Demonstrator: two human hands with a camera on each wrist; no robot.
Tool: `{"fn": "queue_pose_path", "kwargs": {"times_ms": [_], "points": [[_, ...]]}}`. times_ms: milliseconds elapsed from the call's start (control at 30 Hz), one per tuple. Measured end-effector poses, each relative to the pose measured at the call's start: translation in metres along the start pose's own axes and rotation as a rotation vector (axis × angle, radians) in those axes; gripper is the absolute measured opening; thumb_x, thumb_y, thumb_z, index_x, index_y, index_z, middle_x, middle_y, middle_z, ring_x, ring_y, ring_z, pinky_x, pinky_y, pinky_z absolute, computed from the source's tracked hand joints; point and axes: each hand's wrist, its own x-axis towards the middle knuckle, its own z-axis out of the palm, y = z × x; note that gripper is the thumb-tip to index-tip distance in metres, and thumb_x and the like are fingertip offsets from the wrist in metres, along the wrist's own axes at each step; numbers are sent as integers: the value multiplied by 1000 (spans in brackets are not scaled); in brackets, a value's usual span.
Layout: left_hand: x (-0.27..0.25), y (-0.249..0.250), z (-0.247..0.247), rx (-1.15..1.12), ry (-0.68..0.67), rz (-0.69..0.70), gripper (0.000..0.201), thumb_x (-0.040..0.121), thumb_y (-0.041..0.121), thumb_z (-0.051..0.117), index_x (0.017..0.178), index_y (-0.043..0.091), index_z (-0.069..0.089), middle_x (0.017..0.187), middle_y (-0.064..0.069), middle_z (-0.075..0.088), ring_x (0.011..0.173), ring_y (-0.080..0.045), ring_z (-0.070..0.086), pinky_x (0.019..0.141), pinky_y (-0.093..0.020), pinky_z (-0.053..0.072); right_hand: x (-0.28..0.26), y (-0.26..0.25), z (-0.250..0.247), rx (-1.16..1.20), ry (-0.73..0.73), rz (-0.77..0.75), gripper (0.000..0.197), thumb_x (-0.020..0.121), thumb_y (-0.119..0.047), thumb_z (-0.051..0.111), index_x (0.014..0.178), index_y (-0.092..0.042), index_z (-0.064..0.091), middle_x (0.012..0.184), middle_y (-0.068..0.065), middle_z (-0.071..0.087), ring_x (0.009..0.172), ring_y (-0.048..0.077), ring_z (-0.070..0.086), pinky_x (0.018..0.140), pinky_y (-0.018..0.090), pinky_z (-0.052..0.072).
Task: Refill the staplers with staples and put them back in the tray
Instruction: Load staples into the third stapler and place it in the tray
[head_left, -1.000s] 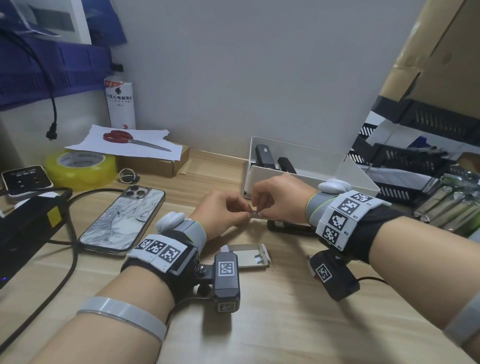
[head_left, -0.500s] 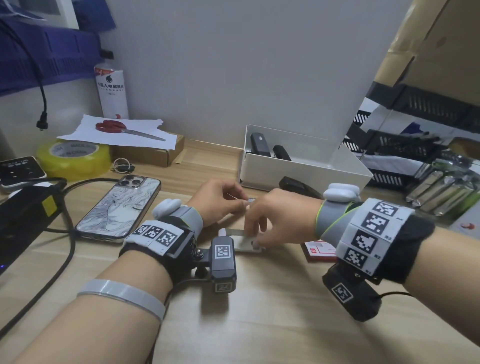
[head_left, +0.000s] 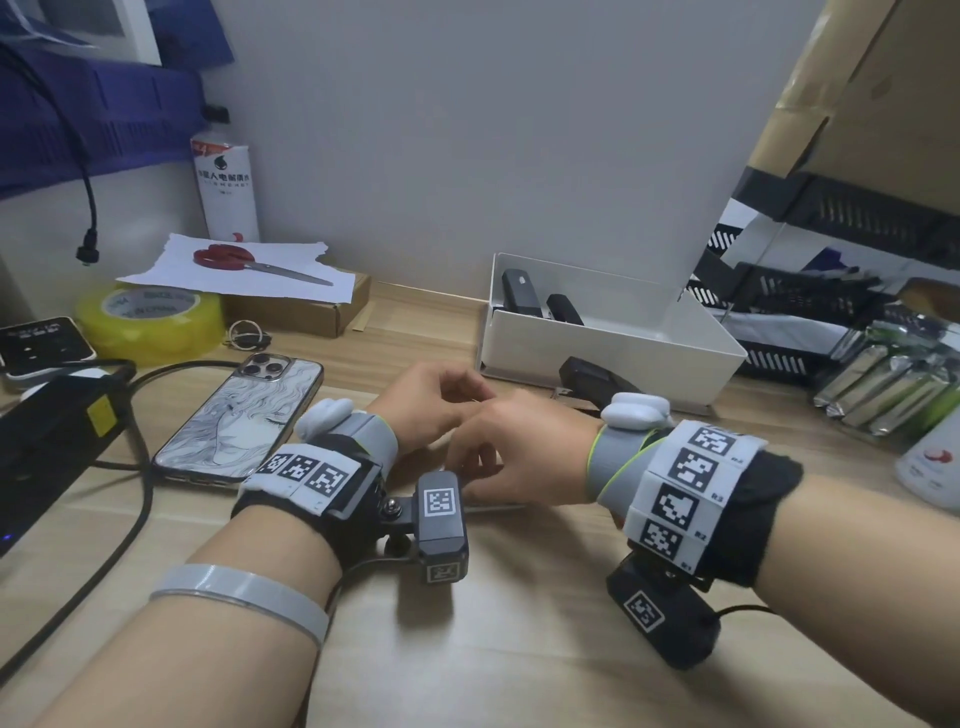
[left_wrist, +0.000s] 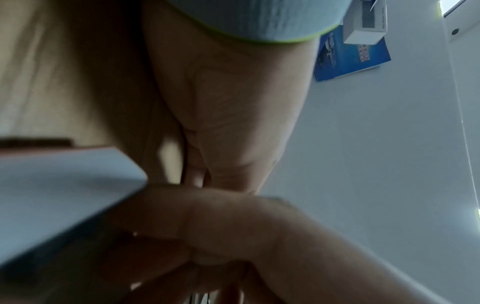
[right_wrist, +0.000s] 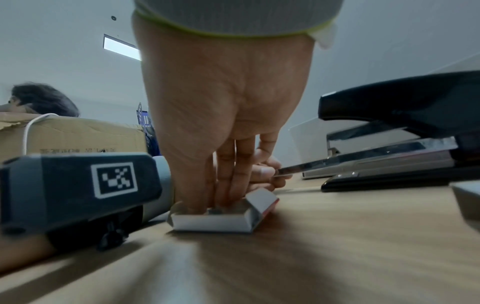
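Two black staplers (head_left: 540, 301) stand inside the white tray (head_left: 613, 358) beyond the hands, and a third stapler (right_wrist: 400, 131) lies open on the counter (head_left: 519, 649) just past the right hand (head_left: 524, 452), between it and the tray's front wall. The right hand reaches down with its fingers (right_wrist: 233, 168) dipped into a small open staple box (right_wrist: 223, 216) of white card with a red edge, which sits on the counter directly under it; whether the fingers have closed on any staples cannot be told. Touching it from the left, the left hand (head_left: 431, 400) has its fingers curled, and the right wrist view shows fingertips pinching a thin silvery staple strip (right_wrist: 288, 170) just behind the right hand's fingers. To the left of the left hand lies a phone (head_left: 239, 421) face down, its case printed with a line-drawn face. Farther off on that side are a roll of yellow tape (head_left: 150, 322) whose core carries print too small to read, red-handled scissors (head_left: 244, 262) on a torn sheet of paper (head_left: 171, 265) on a flat cardboard box (head_left: 306, 312), and a white bottle (head_left: 226, 187) with Chinese lettering that cannot be made out clearly.
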Motion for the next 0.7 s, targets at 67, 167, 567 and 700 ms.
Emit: {"fn": "queue_pose_path", "kwargs": {"times_ms": [67,167,567,700], "points": [[-1,1,-2,-16,-12,-8,16,83,2,75,96,10,76,100,-10,79,88,-12,72,79,-22,53,5,-1,6,-8,24,-10,14,77,-31,69,90,-28,74,90,-8,68,75,15,55,66,30,49],[-1,0,-3,-23,-27,0,19,81,-1,76,94,12,76,99,-10,79,91,-17,73,91,-32,56,7,-2,10,14,56,-17,4,78,-26,69,81,-25,72,90,-6,67,71,14,51,66,32,50],[5,-4,3,16,-10,10,12,85,6,77,95,13,76,92,-4,78,82,-8,71,89,-27,56,-3,43,-76,-46,184,244,23,85,-17,62,95,-32,76,82,-5,67,79,14,59,80,27,51],[5,-5,2,26,-14,5,13,84,8,78,94,16,77,93,-1,79,88,-11,73,96,-35,56,0,49,-78,-86,77,277,21,80,-12,63,90,-26,75,80,-7,71,79,14,64,79,25,52]]}}
